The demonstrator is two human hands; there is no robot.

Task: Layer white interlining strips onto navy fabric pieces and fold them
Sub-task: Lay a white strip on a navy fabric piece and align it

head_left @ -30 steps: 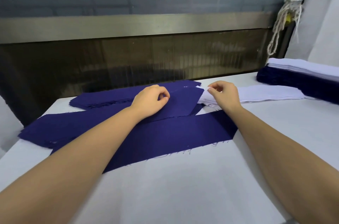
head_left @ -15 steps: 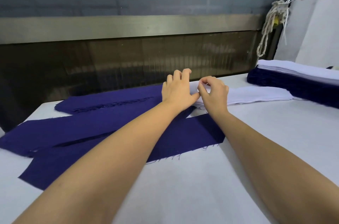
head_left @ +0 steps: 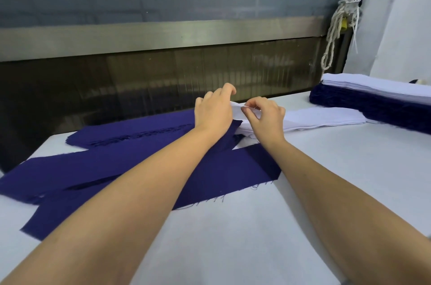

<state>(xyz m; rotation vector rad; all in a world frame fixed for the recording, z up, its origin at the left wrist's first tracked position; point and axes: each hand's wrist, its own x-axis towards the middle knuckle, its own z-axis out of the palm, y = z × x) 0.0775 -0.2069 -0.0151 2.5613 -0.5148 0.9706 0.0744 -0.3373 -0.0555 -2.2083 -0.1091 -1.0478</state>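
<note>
White interlining strips (head_left: 321, 119) lay in a flat pile on the table (head_left: 233, 238), and everything else is placed from that pile. At its left end the right hand (head_left: 264, 116) pinched the top strip (head_left: 236, 109) between thumb and curled fingers. The left hand (head_left: 213, 112) sat just beside it with fingers bent over the same end, though whether it gripped the strip could not be told. To do this well, I would judge that only one layer should be peeled off, lifted cleanly, then laid square on the navy fabric piece (head_left: 210, 177) spread in front and to the left of the pile. A navy stack (head_left: 130, 135) lay further left, and a bundle of layered pieces (head_left: 373, 102) to the right. The table was white; behind the pile ran a metal rail (head_left: 163, 37), with a knotted cord (head_left: 335, 28) hanging to the right.
</note>
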